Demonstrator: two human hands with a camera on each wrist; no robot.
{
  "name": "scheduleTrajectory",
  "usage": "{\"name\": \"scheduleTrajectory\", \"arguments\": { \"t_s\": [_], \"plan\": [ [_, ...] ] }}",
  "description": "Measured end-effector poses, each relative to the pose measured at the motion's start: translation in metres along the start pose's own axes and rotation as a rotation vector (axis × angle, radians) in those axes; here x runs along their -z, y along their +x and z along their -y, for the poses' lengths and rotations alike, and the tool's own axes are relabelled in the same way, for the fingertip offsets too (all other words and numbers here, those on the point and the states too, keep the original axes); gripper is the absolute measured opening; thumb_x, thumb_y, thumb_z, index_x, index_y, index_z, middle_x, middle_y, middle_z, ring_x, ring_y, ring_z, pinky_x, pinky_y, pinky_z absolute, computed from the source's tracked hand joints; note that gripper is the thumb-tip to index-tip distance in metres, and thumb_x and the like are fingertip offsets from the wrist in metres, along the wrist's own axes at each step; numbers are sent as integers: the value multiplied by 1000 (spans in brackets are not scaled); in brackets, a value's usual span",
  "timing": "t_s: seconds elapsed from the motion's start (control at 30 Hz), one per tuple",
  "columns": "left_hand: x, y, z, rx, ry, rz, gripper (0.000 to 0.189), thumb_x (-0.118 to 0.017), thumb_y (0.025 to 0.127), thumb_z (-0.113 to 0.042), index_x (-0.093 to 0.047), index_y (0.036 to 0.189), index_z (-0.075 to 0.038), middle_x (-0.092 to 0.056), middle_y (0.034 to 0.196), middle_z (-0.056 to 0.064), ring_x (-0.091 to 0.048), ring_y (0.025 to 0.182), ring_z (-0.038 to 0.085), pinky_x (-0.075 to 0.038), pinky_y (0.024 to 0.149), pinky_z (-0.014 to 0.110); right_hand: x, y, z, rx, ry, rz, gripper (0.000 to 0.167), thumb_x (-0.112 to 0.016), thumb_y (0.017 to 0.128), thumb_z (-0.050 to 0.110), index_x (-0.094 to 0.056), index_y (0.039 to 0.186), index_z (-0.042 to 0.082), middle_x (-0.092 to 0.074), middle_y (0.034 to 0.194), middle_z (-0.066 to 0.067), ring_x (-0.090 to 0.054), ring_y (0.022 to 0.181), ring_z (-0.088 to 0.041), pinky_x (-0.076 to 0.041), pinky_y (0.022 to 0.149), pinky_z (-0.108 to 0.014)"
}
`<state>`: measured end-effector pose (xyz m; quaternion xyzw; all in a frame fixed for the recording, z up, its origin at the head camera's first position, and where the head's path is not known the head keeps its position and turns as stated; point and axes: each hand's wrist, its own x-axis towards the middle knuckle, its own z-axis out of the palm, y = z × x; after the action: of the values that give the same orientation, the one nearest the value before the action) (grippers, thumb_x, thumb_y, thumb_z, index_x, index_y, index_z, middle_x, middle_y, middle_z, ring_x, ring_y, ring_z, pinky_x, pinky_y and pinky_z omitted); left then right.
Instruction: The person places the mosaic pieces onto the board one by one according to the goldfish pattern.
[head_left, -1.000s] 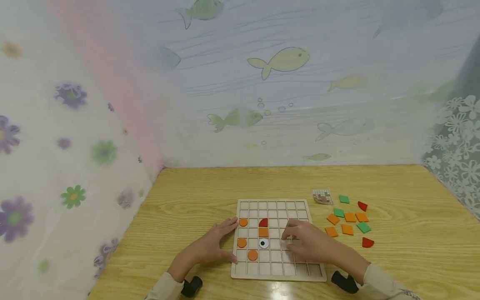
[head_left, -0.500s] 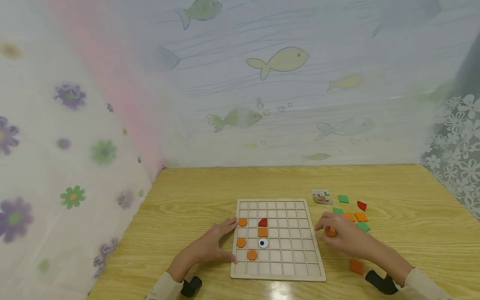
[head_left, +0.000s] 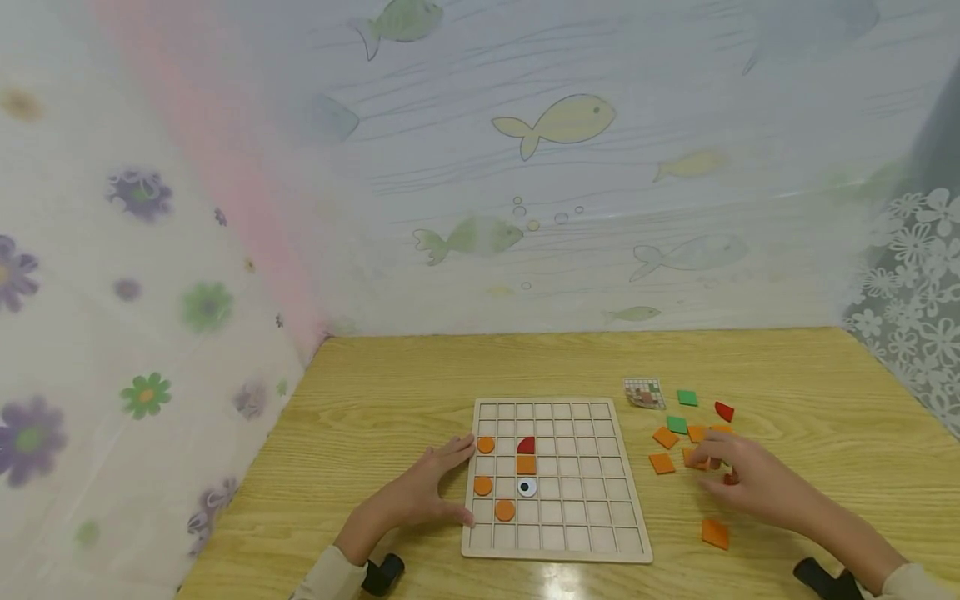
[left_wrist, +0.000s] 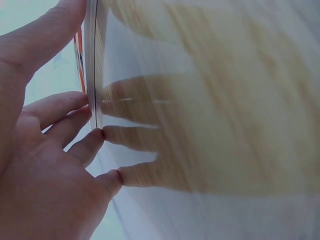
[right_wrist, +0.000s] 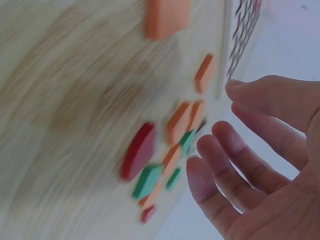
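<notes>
A wooden grid board (head_left: 593, 492) lies on the table. Orange discs (head_left: 505, 510), a red quarter-round piece (head_left: 527, 445), an orange square tile (head_left: 527, 464) and a googly-eye disc (head_left: 527, 487) sit in its cells. My left hand (head_left: 420, 489) touches the board's left edge with thumb and fingers spread. To the right of the board, my right hand (head_left: 750, 479) hovers over loose pieces. In the right wrist view its fingers (right_wrist: 225, 142) are loosely bent and hold nothing. Near them lie a red quarter-round piece (right_wrist: 139, 151) and a green tile (right_wrist: 147, 181).
Loose orange tiles (head_left: 662, 464) and green tiles (head_left: 677, 425) lie right of the board, with another red quarter-round piece (head_left: 723, 411) behind. One orange tile (head_left: 715, 534) is nearer the front. A small pattern card (head_left: 643, 393) lies beyond the board's right corner. Patterned walls border the table (head_left: 405, 367).
My right hand has moved from over the board rightward to the loose pieces. The orange tile near the front now shows where my forearm was. My left hand has stayed at the board's edge.
</notes>
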<state>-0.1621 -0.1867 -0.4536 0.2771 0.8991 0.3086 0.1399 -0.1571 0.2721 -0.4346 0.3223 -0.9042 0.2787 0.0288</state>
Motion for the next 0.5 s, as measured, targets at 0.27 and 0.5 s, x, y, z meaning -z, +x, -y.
{"name": "scheduleTrajectory", "arguments": {
  "t_s": [0.27, 0.5],
  "plan": [
    [-1, 0, 2, 9, 0, 0, 97, -78, 72, -47, -34, 147, -5, -23, 155, 8, -15, 142, 31, -7, 111, 60, 5, -22, -25, -21, 5, 15, 25, -73, 72, -5, -67, 91, 12, -57, 87, 6, -52, 72, -5, -45, 51, -23],
    [-1, 0, 2, 3, 4, -3, 96, -79, 72, -45, -34, 147, -5, -24, 154, 8, -15, 142, 32, -7, 111, 60, 2, -34, -31, 17, 13, -13, 31, -67, 69, -13, -68, 93, 8, -55, 84, 8, -45, 67, 1, -37, 46, -18]
  ]
}}
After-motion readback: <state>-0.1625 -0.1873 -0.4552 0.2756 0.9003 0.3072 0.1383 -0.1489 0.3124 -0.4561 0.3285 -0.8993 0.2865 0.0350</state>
